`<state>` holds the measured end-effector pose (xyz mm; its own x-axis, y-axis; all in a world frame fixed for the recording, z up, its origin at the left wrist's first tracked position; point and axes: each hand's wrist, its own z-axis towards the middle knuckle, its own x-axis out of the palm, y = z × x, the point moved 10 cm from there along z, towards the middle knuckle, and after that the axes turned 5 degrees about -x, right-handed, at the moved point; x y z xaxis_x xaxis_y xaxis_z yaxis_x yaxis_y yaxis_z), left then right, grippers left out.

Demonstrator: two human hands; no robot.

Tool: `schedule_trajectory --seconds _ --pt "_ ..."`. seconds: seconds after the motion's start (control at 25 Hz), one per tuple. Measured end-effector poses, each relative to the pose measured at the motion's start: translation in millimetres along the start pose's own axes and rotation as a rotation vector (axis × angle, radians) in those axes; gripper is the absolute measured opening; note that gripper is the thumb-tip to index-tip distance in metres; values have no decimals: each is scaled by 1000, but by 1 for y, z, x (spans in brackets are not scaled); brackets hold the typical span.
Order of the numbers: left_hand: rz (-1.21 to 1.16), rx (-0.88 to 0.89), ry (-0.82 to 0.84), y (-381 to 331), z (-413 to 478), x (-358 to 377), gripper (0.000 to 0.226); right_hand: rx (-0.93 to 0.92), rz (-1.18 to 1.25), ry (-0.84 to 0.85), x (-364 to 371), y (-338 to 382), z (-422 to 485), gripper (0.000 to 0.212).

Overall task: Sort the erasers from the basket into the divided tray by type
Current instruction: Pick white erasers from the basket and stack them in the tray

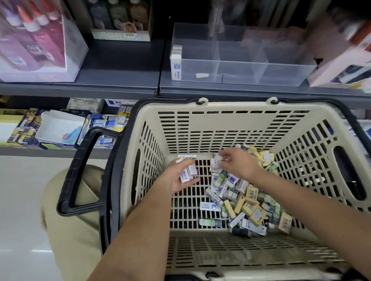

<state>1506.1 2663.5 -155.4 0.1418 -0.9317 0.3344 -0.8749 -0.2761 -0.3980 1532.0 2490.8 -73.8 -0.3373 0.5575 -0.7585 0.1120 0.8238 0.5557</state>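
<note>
The basket (221, 122) sits below a shelf (115, 79) bearing the clear tray (283, 74), with a white stack (176, 63) in its left compartment. Loose erasers (245, 201) heap on the basket's right side. The left hand (177, 178) curls round several white ones, and the right hand (240, 162) pinches another. They look light, stiff and slick-sleeved, so grip the long sides.

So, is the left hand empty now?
No, the left hand holds several white and blue erasers above the basket floor.

Beige slotted basket (228, 126) with black handles (80, 165); white-and-blue, yellow, pale-green erasers (245, 201); clear tray (241, 73).
</note>
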Motion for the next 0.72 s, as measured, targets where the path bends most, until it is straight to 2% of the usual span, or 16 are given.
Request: schedule_trajectory --seconds 0.08,0.24,0.32,0.44,0.52,0.72 --pt "60 -20 26 1 0 6 29 0 -234 -85 -23 -20 -2 35" --pt "119 -14 17 0 -2 12 40 -92 -495 47 1 -18 2 42" --pt "130 -3 7 -3 -3 11 39 -132 -616 61 12 -10 7 41" --pt "147 0 5 -4 -5 10 38 -125 -676 20 12 -4 12 37" --pt "159 -6 0 -3 -6 10 40 -190 -722 9 16 2 12 37" --pt "158 -4 -2 -4 -9 11 38 -199 -664 -5 13 -2 14 36"
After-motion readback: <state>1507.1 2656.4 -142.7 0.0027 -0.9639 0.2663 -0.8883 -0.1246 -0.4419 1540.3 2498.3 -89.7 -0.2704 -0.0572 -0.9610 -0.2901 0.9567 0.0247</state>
